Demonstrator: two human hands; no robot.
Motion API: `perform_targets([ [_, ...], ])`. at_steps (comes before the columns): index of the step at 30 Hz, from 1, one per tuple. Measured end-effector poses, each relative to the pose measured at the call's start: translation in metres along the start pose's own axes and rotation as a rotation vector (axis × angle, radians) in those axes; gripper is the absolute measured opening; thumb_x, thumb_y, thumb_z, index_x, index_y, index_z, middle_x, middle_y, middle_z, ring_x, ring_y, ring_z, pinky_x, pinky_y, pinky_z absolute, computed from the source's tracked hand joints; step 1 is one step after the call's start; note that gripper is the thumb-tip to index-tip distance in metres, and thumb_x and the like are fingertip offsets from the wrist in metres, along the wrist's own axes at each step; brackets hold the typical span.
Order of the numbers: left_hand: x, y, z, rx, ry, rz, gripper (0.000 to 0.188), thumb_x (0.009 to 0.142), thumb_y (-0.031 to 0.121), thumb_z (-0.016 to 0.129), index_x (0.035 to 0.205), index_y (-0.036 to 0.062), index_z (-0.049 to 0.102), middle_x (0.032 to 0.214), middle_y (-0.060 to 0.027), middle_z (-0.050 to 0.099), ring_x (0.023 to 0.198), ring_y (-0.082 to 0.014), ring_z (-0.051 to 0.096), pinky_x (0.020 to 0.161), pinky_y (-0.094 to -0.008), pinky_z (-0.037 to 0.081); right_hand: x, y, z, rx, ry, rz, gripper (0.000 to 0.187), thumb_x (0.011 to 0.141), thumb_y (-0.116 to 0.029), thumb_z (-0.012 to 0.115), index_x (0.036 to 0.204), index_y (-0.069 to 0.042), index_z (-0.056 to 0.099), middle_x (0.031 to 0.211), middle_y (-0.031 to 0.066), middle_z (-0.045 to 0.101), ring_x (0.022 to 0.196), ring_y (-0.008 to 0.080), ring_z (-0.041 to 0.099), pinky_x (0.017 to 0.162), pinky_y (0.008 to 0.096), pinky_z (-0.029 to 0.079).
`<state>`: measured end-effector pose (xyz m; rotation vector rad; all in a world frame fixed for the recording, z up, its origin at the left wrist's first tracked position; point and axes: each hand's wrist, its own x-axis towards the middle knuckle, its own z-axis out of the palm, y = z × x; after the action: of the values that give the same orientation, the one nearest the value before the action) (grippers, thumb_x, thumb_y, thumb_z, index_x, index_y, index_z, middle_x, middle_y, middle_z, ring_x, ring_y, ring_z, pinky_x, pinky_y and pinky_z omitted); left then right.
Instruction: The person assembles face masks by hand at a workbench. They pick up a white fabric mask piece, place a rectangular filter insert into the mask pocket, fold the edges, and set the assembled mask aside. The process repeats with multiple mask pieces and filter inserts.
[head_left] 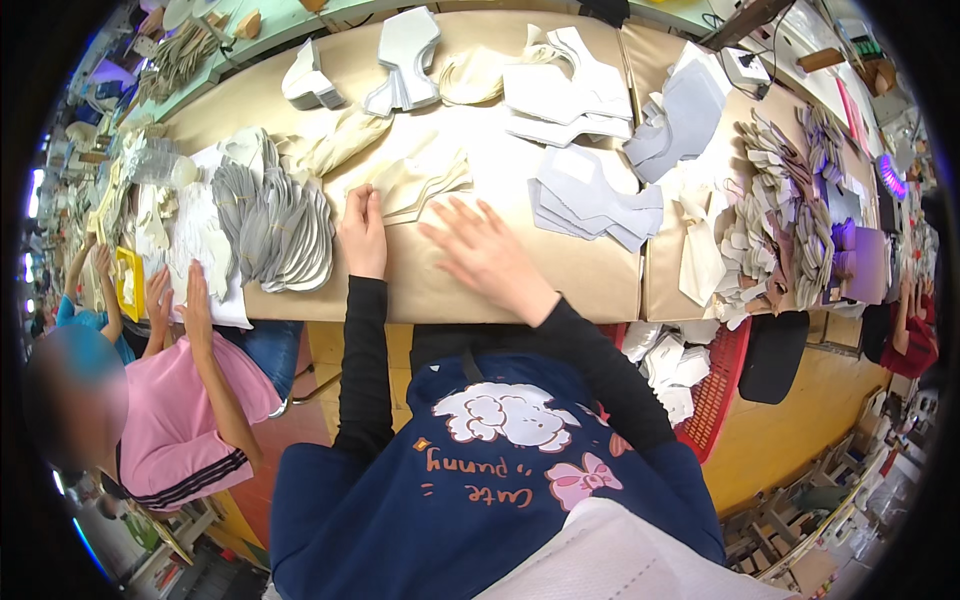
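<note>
Fingers (357, 198) of left hand (364, 240) loosely curled by left edge of thin, cream, fanned sheet pieces (430, 183) on tan desk (590, 275); grip unclear. Right hand (490, 262) splayed, holding nothing visible. Pieces likely light, floppy; best pinched at edges.

1. Navy-blue fabric garment (385, 520), on the person's side of the brown-covered table's (450, 300) near edge: printed pinkish lettering (510, 496), two short words, upside down.
2. The lettering stands beside a printed pink bow (583, 483) and white cartoon animal (505, 415).
</note>
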<state>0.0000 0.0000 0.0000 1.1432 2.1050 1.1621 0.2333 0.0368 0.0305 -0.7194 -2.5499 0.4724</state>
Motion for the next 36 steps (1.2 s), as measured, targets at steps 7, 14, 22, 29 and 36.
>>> perform_targets([
  [7,-0.010,0.037,-0.026,-0.815,0.433,-0.098,0.015,0.108,0.017,0.053,0.118,0.0059,0.053,0.108,-0.0031,0.058,0.097,-0.0112,0.056,0.088,-0.0294,0.048,0.032,-0.004,0.034,-0.057,0.056,0.019,0.048,0.096,-0.033,0.066,0.140,-0.016,0.057,0.153,0.0076,0.048,0.145,0.0277,0.041,0.119,0.0517,0.030],
  [14,-0.062,0.061,-0.015,-0.412,0.551,0.340,0.017,0.106,0.013,0.051,0.119,0.0014,0.053,0.112,-0.0080,0.061,0.100,-0.0161,0.059,0.091,-0.0310,0.048,-0.013,0.017,-0.018,-0.062,0.386,0.285,0.041,0.092,-0.024,0.072,0.131,-0.014,0.065,0.149,0.0111,0.053,0.140,0.0325,0.047,0.116,0.0528,0.034],
  [22,-0.088,0.038,0.025,-0.466,0.124,0.044,0.020,0.109,0.015,0.048,0.123,0.0006,0.051,0.109,-0.0088,0.063,0.095,-0.0127,0.060,0.087,-0.0291,0.050,-0.062,0.083,-0.070,-0.065,0.234,0.529,0.054,0.088,-0.027,0.076,0.137,-0.007,0.062,0.148,0.0202,0.054,0.137,0.0404,0.050,0.114,0.0468,0.040],
  [29,-0.048,0.037,-0.015,-0.797,0.373,0.040,0.019,0.111,0.017,0.046,0.125,0.0038,0.047,0.110,-0.0077,0.062,0.099,-0.0119,0.060,0.089,-0.0291,0.049,-0.070,0.099,-0.081,0.079,0.182,0.473,0.040,0.097,-0.020,0.066,0.135,-0.007,0.063,0.142,0.0215,0.059,0.138,0.0357,0.051,0.113,0.0429,0.043],
  [36,-0.046,0.039,-0.027,-0.745,0.446,0.176,0.016,0.109,0.014,0.049,0.122,0.0034,0.050,0.109,-0.0064,0.062,0.097,-0.0120,0.058,0.089,-0.0268,0.047,-0.075,0.062,-0.085,0.049,0.527,0.488,0.041,0.098,0.003,0.055,0.138,-0.003,0.062,0.134,0.0189,0.066,0.129,0.0347,0.061,0.105,0.0414,0.050],
])
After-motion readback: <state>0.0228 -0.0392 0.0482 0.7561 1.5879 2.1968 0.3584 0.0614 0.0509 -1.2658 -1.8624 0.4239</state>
